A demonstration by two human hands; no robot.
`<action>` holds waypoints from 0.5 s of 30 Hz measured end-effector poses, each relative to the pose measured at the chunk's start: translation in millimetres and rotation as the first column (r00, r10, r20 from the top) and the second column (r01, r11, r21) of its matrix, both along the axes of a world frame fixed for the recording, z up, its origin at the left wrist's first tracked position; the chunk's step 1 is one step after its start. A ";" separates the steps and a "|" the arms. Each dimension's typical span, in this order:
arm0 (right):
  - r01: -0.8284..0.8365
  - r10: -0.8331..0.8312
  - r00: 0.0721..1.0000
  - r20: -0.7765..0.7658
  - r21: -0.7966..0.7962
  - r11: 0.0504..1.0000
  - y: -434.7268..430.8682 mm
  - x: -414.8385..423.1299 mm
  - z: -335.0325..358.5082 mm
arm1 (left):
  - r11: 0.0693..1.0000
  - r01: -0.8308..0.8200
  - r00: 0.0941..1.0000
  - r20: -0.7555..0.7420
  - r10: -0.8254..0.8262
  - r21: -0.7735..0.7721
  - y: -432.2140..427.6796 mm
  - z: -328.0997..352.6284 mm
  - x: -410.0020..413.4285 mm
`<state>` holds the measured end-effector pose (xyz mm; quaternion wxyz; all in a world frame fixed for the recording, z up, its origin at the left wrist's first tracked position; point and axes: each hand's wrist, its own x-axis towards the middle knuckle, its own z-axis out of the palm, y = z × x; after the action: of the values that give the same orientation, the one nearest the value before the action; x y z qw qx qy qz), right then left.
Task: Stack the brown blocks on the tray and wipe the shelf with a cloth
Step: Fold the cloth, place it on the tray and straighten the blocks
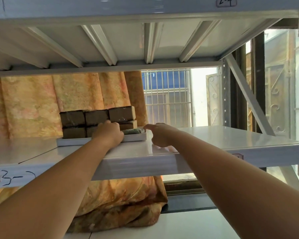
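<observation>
— What does the head camera show?

— A person reaches both bare arms onto a white metal shelf [205, 137]. The brown blocks [97, 120] stand in two layers, three across, on a white tray [71, 141] toward the shelf's back, in front of an orange curtain [41, 104].

— And the hands?

— The left hand [109, 131] rests against the front of the lower blocks, fingers curled over them; whether it actually grips one cannot be told. The right hand [160, 135] hovers just beside the tray's right end, forefinger extended toward it, the other fingers loosely curled, holding nothing.

— The cloth?

— A greenish cloth [133, 131] lies on the tray's right part, between the two hands.
</observation>
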<state>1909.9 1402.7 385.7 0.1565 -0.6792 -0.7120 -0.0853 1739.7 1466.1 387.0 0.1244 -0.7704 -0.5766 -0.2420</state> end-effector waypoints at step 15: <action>-0.008 0.004 0.995 -0.098 -0.039 0.999 24.7 -24.6 11.3 | 0.982 0.130 0.969 0.229 -0.096 -0.136 12.3 -4.5 -24.3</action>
<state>1885.3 1427.5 397.0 0.1778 -0.6835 -0.7070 -0.0373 1715.4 1478.4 382.5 -0.0128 -0.7774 -0.5585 -0.2892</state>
